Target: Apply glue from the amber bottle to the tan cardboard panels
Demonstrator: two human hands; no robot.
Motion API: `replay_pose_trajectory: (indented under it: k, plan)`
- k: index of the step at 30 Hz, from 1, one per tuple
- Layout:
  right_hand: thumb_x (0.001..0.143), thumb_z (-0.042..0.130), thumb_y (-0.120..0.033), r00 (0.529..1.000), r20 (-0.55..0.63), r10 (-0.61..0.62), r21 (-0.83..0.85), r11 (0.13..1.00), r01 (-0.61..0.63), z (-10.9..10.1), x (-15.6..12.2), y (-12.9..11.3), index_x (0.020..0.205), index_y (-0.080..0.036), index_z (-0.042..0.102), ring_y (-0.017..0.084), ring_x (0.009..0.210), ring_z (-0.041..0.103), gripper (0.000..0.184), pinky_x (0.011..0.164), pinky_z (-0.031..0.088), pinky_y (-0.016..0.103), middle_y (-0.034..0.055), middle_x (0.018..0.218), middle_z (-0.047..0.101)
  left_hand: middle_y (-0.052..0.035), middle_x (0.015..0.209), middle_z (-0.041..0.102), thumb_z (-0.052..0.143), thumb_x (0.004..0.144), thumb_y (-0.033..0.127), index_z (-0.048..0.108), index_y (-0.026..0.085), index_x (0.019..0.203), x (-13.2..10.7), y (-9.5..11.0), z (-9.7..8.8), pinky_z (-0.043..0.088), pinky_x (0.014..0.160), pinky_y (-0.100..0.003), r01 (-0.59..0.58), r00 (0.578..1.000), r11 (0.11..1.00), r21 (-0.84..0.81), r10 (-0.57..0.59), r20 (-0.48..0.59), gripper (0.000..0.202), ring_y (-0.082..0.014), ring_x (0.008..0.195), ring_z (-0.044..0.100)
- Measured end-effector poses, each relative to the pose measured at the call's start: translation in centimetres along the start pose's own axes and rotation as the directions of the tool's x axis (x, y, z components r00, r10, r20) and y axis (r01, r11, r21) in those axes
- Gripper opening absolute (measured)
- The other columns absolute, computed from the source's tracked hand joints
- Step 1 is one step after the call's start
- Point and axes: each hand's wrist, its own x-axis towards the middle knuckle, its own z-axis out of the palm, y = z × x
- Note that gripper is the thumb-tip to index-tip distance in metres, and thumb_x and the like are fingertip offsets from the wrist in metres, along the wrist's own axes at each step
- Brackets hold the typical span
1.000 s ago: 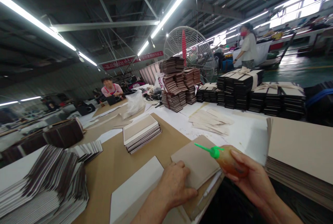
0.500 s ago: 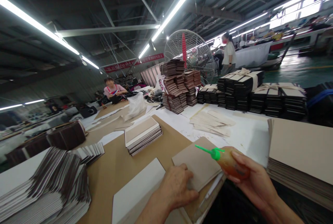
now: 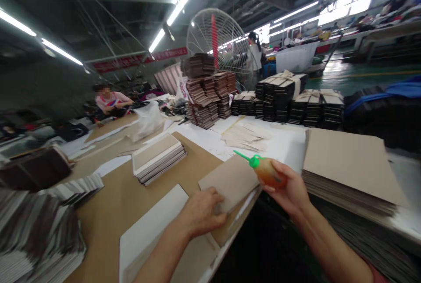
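My right hand [image 3: 289, 186] is wrapped round a squeeze bottle [image 3: 268, 172] of amber liquid, probably glue. Its green nozzle points left, above a beige board [image 3: 235, 180]. My left hand [image 3: 202, 210] grips the near left part of that board, fingers curled on it and thumb towards the near edge; some fingertips are hidden. Under my left forearm lies a larger white-and-beige panel [image 3: 148, 235], flat on the brown sheet that covers the table.
A neat stack of panels [image 3: 159, 160] stands beyond my left hand, fanned panels [image 3: 39, 235] at far left. Thin beige strips [image 3: 246, 136] lie on the white surface. To the right is a tall pile of beige sheets [image 3: 348, 160]; tied bundles [image 3: 279, 94] and a fan [image 3: 219, 46] stand behind.
The view has swung right, so the surroundings sit further left in the picture. Both hands keep their grips, with the nozzle still over the beige board.
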Motion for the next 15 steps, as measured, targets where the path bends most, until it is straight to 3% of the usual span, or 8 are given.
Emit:
replay_pose_trajectory:
  k: [7, 15]
  plan:
    - [0.076, 0.067, -0.036, 0.988, -0.129, -0.080, 0.020, 0.996, 0.083, -1.9, 1.1, -1.1, 0.091, -0.017, 0.066, 0.016, 0.057, 0.054, 0.024, 0.037, 0.033, 0.019, 0.0074, 0.085, 0.066, -0.0068, 0.111, 0.066, 0.047, 0.085, 0.029, 0.064, 0.024, 0.110, -0.3, 0.1, 0.5, 0.049, 0.087, -0.037, -0.032, 0.999, 0.999, 0.009, 0.032, 0.030, 0.031, -0.0246, 0.099, 0.065]
    - [0.073, 0.071, -0.035, 0.984, -0.153, -0.092, -0.013, 0.996, 0.091, -3.1, 0.7, 0.0, 0.091, -0.015, 0.067, 0.014, 0.053, 0.054, 0.028, 0.034, 0.034, 0.018, 0.0057, 0.081, 0.067, -0.0081, 0.113, 0.066, 0.047, 0.086, 0.029, 0.062, 0.022, 0.110, -0.4, 0.5, 1.0, 0.051, 0.085, -0.040, -0.036, 0.998, 0.995, 0.088, 0.031, 0.057, 0.029, -0.0270, 0.098, 0.066]
